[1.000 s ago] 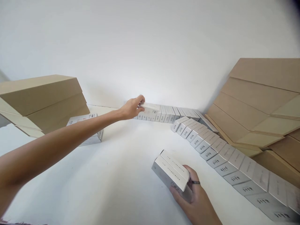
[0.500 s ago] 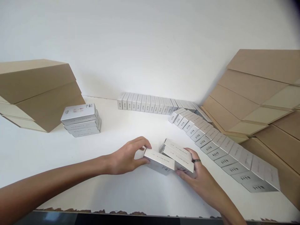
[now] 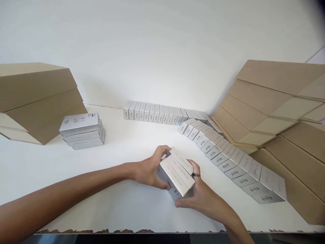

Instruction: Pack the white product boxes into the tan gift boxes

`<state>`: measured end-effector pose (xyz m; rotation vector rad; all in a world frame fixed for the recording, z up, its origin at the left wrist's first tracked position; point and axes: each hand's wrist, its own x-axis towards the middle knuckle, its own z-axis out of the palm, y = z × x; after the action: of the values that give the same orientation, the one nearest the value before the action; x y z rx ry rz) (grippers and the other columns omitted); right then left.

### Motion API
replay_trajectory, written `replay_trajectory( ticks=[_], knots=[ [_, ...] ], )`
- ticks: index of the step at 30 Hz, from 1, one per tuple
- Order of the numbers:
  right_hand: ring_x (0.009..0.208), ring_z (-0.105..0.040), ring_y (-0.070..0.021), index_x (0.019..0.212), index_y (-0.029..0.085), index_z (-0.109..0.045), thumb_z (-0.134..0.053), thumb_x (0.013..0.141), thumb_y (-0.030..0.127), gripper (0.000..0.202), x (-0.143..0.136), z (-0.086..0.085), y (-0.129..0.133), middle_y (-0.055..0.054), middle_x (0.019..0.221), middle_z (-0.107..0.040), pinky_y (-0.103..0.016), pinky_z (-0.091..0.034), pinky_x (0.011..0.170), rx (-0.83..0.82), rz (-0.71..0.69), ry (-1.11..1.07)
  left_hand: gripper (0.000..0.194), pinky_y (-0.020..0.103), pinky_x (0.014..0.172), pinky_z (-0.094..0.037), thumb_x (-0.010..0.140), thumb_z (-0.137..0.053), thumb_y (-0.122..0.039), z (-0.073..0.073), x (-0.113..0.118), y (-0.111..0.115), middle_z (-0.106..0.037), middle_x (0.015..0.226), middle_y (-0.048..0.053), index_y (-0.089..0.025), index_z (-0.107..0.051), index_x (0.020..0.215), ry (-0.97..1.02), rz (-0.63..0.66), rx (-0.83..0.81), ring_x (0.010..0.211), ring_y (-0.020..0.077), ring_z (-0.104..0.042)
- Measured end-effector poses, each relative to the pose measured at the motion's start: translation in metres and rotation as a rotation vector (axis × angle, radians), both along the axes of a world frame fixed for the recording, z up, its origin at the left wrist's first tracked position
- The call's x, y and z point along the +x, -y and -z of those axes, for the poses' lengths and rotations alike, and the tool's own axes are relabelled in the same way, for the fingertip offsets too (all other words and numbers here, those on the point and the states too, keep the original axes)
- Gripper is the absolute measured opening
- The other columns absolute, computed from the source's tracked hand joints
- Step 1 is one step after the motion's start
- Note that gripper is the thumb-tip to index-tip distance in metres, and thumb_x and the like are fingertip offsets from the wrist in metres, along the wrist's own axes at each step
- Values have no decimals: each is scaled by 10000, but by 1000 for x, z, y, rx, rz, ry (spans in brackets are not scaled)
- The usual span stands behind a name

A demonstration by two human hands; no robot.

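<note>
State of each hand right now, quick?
Left hand: closed, holding the left end of three white boxes.
Right hand: closed, holding their right end.

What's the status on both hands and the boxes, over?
Left hand, right hand: both gripping. Three pale boxes held together, side by side. Nearby: slanting box row on the right, box stack on the left.

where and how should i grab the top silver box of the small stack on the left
Probably by its near and far long sides, coming from above and the near right: the top silver box lies flat, printed face up, its near long side exposed, while brown cardboard boxes stand behind and left. The far side is hidden, so feel for it.
</note>
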<state>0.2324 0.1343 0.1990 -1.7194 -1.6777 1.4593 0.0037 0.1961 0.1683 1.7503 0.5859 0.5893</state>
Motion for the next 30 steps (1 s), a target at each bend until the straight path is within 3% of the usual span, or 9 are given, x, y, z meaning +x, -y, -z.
replay_trajectory(
  ticks=[4,7,11,14,18,20,25,27,30],
  knots=[
    [1314,-436,-255,1471,357,-2,-831,635,434,1180,1,6,0,-73,1434,-424,-420,-415,1055,10,-42,-26,1228,568,1036,-449,580,-868,-289,7,-7,-5,-356,1400,131,-375,-56,1497,-148,-51,18,1323,338,-434],
    [1292,-470,-260,1487,330,-11,-778,684,423,1114,4,9,-1,-96,1415,-448,-434,-430,1043,54,-72,-66,1198,629,1088,-367,532,-884,-319,12,-8,-7,-335,1434,126,-367,-174,1496,-195,-84,101,1411,387,-282],
    [1291,-485,-260,1522,322,113,-715,760,423,1130,3,19,0,-116,1465,-420,-483,-389,1080,158,-37,-99,1039,532,987,-476,607,-838,-346,17,-6,-1,-468,1298,125,-311,-226,1446,-115,-77,98,1258,328,-475],
    [1355,-432,-236,1506,314,248,-656,842,443,1129,-2,29,2,-120,1537,-345,-512,-304,1145,223,-40,-89,1035,534,991,-461,593,-842,-366,24,-3,3,-494,1264,126,-285,-226,1421,-115,-116,146,1237,327,-489],
    [1454,-285,-246,1560,322,-154,-662,853,466,883,-4,33,0,-73,1598,-243,-502,-215,1196,219,-117,-32,1104,539,1039,-425,604,-838,-357,32,2,5,-492,1294,152,-267,-135,1451,-92,-94,180,1276,332,-474],
    [1449,-294,-252,1546,330,-219,-680,838,493,861,-2,30,-2,-60,1597,-254,-495,-222,1197,209,-124,-14,1131,524,1032,-438,619,-828,-343,32,3,6,-489,1315,161,-263,-89,1472,-65,-86,164,1287,331,-475],
    [1447,-277,-229,1530,374,137,-643,837,584,1064,-4,28,8,-49,1606,-209,-501,-265,1175,258,62,-12,1227,528,1004,-469,621,-842,-388,22,2,21,-496,1340,164,-254,7,1497,-117,-254,76,1246,340,-515],
    [1441,-274,-258,1525,354,25,-571,872,611,920,-14,37,23,-76,1593,-191,-518,-302,1151,381,227,14,1107,499,958,-509,641,-828,-380,20,5,34,-532,1292,130,-262,-94,1460,-134,-392,59,1186,314,-554],
    [1315,-441,-315,1430,281,-222,-552,886,602,713,-40,58,55,-142,1514,-283,-535,-419,1058,588,451,58,956,512,988,-497,608,-830,-296,28,16,62,-504,1297,132,-230,-245,1361,-194,-674,132,1201,319,-534]
  ],
)
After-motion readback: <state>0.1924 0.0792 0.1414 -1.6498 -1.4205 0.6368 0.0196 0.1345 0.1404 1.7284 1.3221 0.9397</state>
